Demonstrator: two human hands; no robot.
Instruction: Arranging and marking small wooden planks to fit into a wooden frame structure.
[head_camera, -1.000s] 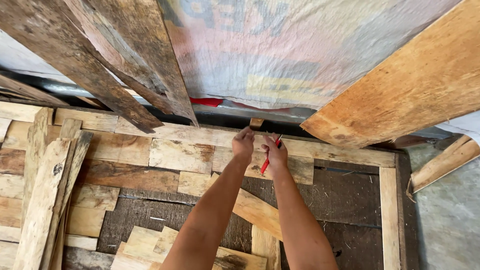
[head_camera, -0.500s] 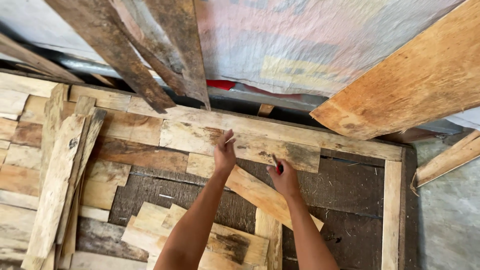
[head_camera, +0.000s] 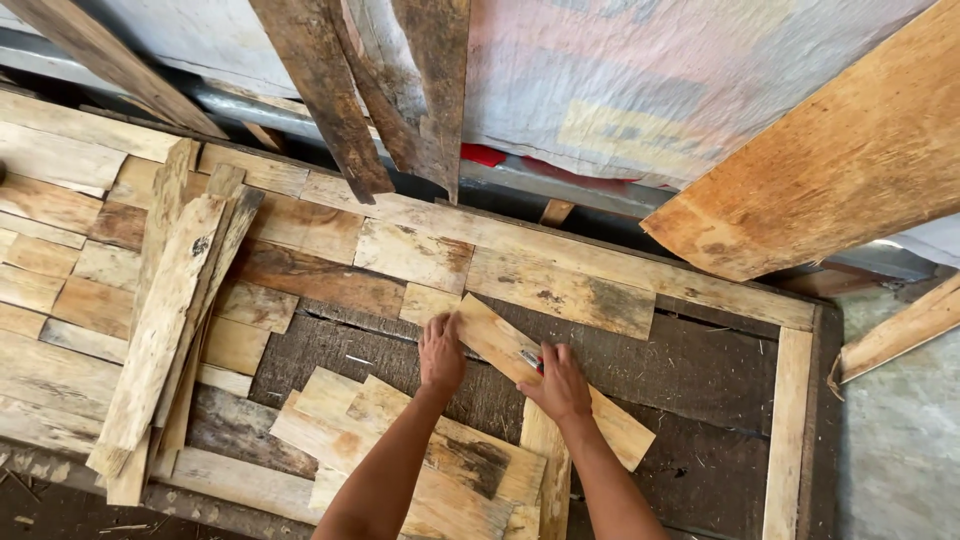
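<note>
A slanted light wooden plank lies across a dark board inside a wooden frame. My left hand presses flat on the plank's upper left end. My right hand rests on the plank's middle, fingers curled around a small red tool that is mostly hidden. Pieced wooden offcuts fill the frame's upper rows just beyond my hands.
A loose bundle of long slats lies at the left. Several flat offcuts are stacked under my forearms. Dark planks and a large pale board lean against a tarp-covered wall behind.
Both hands have come down from the frame's upper edge onto the slanted plank. The view has shifted with them.
</note>
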